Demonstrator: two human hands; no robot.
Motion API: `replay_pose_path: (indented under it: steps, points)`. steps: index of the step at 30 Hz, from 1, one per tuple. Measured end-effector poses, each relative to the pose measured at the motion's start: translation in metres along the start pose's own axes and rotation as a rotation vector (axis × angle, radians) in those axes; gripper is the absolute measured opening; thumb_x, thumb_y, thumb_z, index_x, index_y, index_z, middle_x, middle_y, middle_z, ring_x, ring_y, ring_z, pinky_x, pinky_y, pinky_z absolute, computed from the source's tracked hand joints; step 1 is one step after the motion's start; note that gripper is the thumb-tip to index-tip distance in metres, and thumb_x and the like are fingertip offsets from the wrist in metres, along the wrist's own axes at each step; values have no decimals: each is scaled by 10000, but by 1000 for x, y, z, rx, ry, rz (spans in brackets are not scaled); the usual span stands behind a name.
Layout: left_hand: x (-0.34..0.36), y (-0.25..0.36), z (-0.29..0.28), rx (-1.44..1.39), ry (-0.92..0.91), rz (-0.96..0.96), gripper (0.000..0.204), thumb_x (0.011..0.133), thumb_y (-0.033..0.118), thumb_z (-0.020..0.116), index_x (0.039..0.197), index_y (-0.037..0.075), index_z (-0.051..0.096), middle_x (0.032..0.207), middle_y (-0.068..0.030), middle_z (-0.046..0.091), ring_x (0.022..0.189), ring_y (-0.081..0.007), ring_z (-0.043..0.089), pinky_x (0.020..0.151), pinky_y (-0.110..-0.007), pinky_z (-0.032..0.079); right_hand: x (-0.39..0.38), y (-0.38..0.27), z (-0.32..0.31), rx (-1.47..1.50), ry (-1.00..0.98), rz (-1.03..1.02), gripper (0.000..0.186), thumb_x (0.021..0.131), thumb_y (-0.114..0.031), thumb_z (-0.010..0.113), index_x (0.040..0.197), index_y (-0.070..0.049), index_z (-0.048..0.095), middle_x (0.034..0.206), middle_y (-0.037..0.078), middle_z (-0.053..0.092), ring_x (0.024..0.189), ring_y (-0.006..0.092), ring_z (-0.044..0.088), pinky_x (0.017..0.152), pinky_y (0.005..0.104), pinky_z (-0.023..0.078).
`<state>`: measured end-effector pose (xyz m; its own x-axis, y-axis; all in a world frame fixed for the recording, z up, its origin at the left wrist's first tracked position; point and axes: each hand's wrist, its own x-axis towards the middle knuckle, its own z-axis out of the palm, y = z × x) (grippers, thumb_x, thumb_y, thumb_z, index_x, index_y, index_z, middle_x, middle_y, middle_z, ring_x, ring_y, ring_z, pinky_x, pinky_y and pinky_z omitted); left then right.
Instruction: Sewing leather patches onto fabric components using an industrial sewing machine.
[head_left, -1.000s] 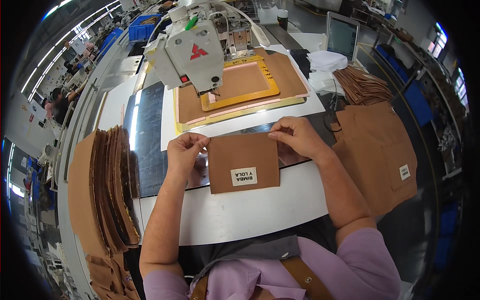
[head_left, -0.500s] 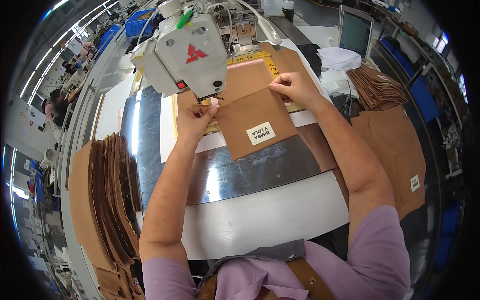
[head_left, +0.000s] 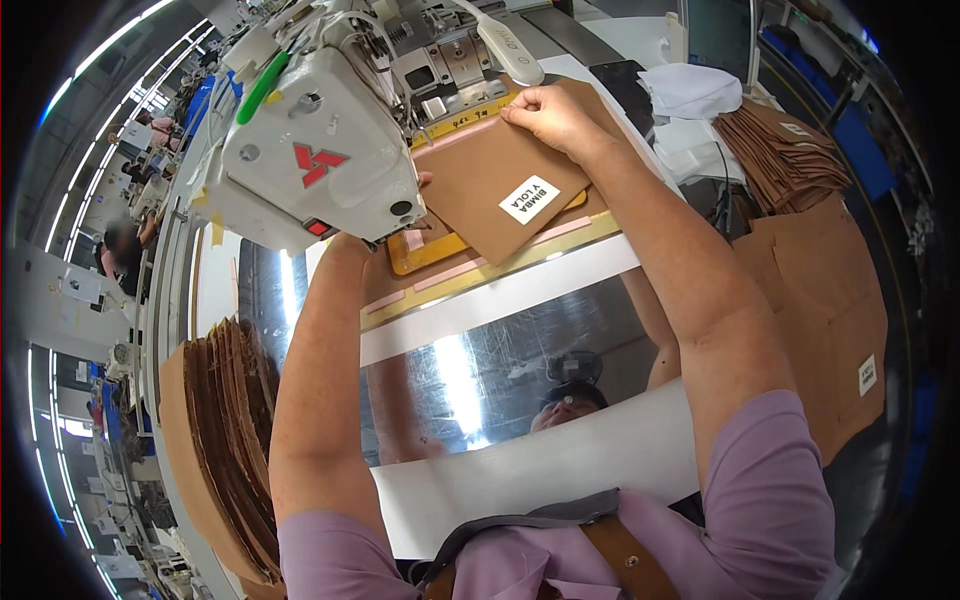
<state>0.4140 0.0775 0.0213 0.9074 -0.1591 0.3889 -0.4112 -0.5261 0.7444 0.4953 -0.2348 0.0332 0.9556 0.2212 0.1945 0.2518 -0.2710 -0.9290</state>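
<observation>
A brown leather-like panel [head_left: 475,165] with a white printed label [head_left: 529,200] lies slanted over a yellow-edged sewing template [head_left: 400,303]. My right hand [head_left: 548,115] pinches its upper right corner between thumb and fingers. At the panel's left edge, a fingertip of my left hand [head_left: 425,178] shows. Most of that hand is hidden behind the white sewing machine head [head_left: 300,165], but it appears closed on the panel's edge. Pink strips [head_left: 450,285] run along the template, and a larger brown piece [head_left: 560,90] lies beneath the panel.
Brown pieces stand stacked at left [head_left: 215,430]; another brown stack [head_left: 780,160] sits at right, behind a large labelled brown piece [head_left: 820,290]. A white cloth [head_left: 690,92] lies near the stack. A shiny metal plate [head_left: 520,365] fronts the template. A white handheld device [head_left: 508,48] hangs behind.
Both hands have moved away from me with the panel, which now lies over the template. My left hand has gone behind the machine head. The view has shifted, and the template sits nearer.
</observation>
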Motion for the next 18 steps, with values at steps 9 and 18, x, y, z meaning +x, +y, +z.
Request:
replay_pose_path:
  steps: [9,18]
  points:
    - [12,44,5,178,-255,13,148,781,168,857,786,55,761,795,-12,678,909,-164,635,799,-327,549,6,13,-7,-3,27,80,245,864,-317,761,880,-73,746,819,58,728,764,158,650,759,322,519]
    - [19,30,-5,-763,-37,-327,260,775,105,859,903,55,639,854,-24,636,797,-140,614,707,-277,519,-1,1,-5,-388,-1,-28,163,820,-256,725,857,-100,757,880,101,751,837,250,716,785,374,560]
